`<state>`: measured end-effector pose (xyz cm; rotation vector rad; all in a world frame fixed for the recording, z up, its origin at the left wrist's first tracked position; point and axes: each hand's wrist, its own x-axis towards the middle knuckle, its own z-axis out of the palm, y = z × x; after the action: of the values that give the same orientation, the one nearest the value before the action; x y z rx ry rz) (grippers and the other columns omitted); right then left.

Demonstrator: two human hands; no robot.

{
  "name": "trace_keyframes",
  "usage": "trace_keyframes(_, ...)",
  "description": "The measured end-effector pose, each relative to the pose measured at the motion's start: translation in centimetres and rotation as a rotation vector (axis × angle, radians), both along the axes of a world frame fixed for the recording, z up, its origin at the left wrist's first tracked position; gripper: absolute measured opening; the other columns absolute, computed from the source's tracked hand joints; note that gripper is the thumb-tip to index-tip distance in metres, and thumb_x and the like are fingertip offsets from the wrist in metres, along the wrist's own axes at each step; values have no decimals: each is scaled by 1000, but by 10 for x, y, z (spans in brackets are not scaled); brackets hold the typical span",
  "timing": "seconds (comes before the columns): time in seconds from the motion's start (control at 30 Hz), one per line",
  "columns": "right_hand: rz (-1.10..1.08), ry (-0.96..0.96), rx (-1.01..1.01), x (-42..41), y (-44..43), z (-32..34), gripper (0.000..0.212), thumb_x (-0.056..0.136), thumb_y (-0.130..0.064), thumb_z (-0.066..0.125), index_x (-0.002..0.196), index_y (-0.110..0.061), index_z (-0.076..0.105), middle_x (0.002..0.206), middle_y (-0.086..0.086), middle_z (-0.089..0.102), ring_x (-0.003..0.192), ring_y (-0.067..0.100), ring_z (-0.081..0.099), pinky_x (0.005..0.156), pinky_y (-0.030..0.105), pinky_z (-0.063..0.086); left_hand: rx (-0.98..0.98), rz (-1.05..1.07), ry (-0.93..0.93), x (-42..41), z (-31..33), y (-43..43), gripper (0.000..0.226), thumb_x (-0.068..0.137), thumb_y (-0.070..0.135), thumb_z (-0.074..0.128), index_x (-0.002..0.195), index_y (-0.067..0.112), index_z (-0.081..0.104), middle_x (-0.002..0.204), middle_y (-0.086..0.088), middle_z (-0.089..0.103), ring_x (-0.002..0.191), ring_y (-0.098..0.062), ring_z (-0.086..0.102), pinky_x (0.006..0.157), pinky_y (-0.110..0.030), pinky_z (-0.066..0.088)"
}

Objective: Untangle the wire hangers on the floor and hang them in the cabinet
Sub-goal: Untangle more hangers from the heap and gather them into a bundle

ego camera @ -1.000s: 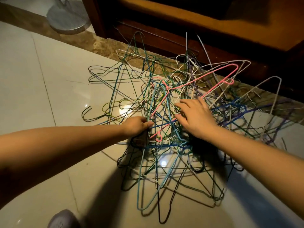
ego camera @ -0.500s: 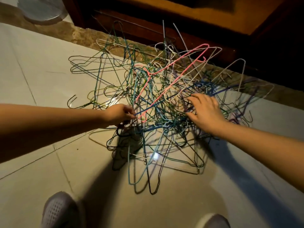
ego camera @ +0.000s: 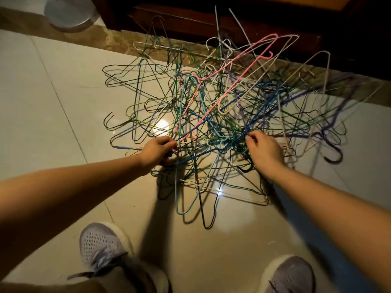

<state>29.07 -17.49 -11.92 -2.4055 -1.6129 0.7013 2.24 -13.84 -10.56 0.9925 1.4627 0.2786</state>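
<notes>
The pale tiled floor (ego camera: 53, 102) fills most of your view, with a brown stone strip (ego camera: 101, 39) along its far edge. Beyond that strip stands the dark wooden cabinet (ego camera: 190, 15), of which only the bottom part shows.

The wire hangers (ego camera: 211, 115) lie in one tangled heap on the floor. The heap begins just in front of your hands and runs to the far edge, where it crosses the stone strip and touches the cabinet's base. Green, teal, white, purple and blue wires are locked through one another, and a few white ones stick up against the cabinet.

Your two grey mesh shoes (ego camera: 101, 246) stand at the near edge of the floor. A round grey base (ego camera: 69, 13) sits at the far left corner.

A pink hanger (ego camera: 262, 56) lies tilted on top of the heap, with its hook toward the cabinet.

Your left hand (ego camera: 157, 152) is curled round several wires at the near left side of the heap; you cannot tell which hanger they belong to. Your right hand (ego camera: 264, 151), at the near right side, pinches a blue hanger (ego camera: 259, 107) between thumb and fingertips.
</notes>
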Motion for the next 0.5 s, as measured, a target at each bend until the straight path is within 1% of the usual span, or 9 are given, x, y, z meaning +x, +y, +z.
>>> trace_keyframes(0.03, -3, 32, -27, 0, 0, 1, 32, 96, -38, 43, 117, -18, 56, 111, 7, 64, 100, 30, 57, 88, 40, 46, 17, -7, 1, 0, 1, 1, 20, 96, 20, 47, 88, 5, 58, 68, -4, 45, 56, -13, 41, 45, -22, 40)
trace_keyframes(0.1, 24, 54, -85, 2, 1, 6, 31, 95, -35, 47, 120, -19, 55, 109, 7, 65, 98, 30, 59, 85, 38, 48, 21, -21, -12, 0, 5, 4, 21, 95, 20, 48, 85, 5, 59, 66, -5, 44, 56, -14, 41, 50, -25, 34)
trace_keyframes(0.17, 90, 5, -98, 8, 4, 10, 29, 92, -30, 49, 119, -19, 56, 112, 7, 63, 103, 28, 55, 85, 34, 47, 6, -40, -8, 1, 9, 6, 22, 95, 20, 48, 89, 3, 60, 67, -7, 46, 57, -16, 43, 52, -27, 36)
trace_keyframes(0.23, 141, -88, -35, 17, 9, 13, 26, 88, -27, 54, 112, -20, 60, 120, 5, 53, 112, 25, 43, 91, 33, 39, 20, -123, 90, 4, 10, 9, 23, 96, 22, 48, 91, 4, 62, 69, -6, 51, 58, -15, 46, 53, -23, 40)
trace_keyframes(0.27, 118, -88, -5, 20, 11, 15, 26, 86, -26, 57, 111, -20, 60, 125, 5, 47, 116, 25, 38, 94, 33, 37, 80, -236, 224, 5, 8, 13, 23, 96, 23, 48, 91, 7, 63, 72, -4, 56, 60, -13, 49, 55, -22, 40)
trace_keyframes(0.33, 0, 8, -4, 24, 17, 17, 40, 80, -24, 64, 119, -21, 53, 136, 5, 34, 119, 28, 38, 94, 33, 39, 305, -516, 539, 9, 5, 22, 25, 96, 28, 46, 102, 11, 64, 87, -5, 66, 71, -14, 56, 62, -24, 42)
trace_keyframes(0.37, -63, 76, -42, 23, 19, 18, 52, 78, -23, 66, 126, -21, 46, 139, 6, 30, 119, 29, 41, 91, 31, 40, 406, -584, 625, 14, 4, 27, 28, 96, 31, 45, 110, 13, 61, 97, -7, 67, 77, -16, 58, 66, -25, 44)
trace_keyframes(0.43, -163, 181, -148, 21, 23, 15, 74, 78, -25, 69, 139, -22, 29, 140, 9, 36, 115, 31, 49, 86, 31, 43, 546, -582, 664, 33, 7, 33, 38, 95, 35, 45, 128, 16, 49, 115, -12, 60, 93, -21, 59, 79, -31, 50)
trace_keyframes(0.5, -244, 247, -216, 21, 28, 11, 87, 78, -27, 71, 146, -21, 16, 134, 11, 48, 112, 32, 53, 84, 33, 46, 671, -529, 626, 62, 12, 39, 50, 94, 38, 46, 139, 19, 36, 130, -12, 49, 111, -24, 52, 93, -36, 45)
